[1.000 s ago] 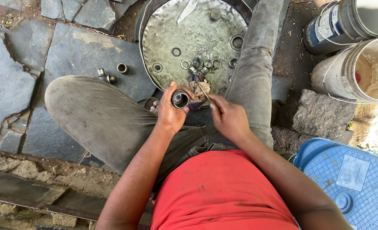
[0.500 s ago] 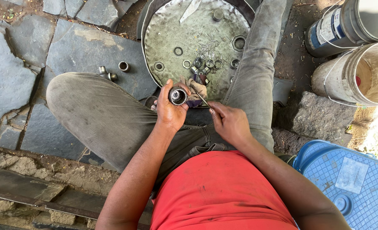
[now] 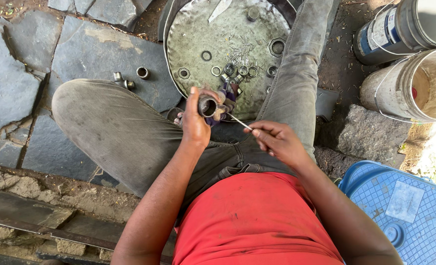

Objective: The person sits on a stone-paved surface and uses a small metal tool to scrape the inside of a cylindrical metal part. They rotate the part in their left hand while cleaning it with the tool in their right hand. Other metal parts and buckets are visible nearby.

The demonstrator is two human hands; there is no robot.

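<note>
Left hand: the left hand [image 3: 194, 123] is closed around a short metal ring [image 3: 207, 105], open end up, above the lap.
Right hand: the right hand [image 3: 277, 141] pinches a thin metal pin [image 3: 239, 121], tip beside the ring.
Beyond: round metal tray [image 3: 188, 39] with loose nuts [image 3: 237, 69].

Left hand [image 3: 196, 122] is raised over the lap, fingers curled closed in a grip, forearm bent inward. Right hand [image 3: 277, 142] sits just beside it, fingertips [image 3: 253, 129] pinched together, elbow bent.

Metal ring [image 3: 207, 105], thin rod [image 3: 239, 121] alongside
</note>
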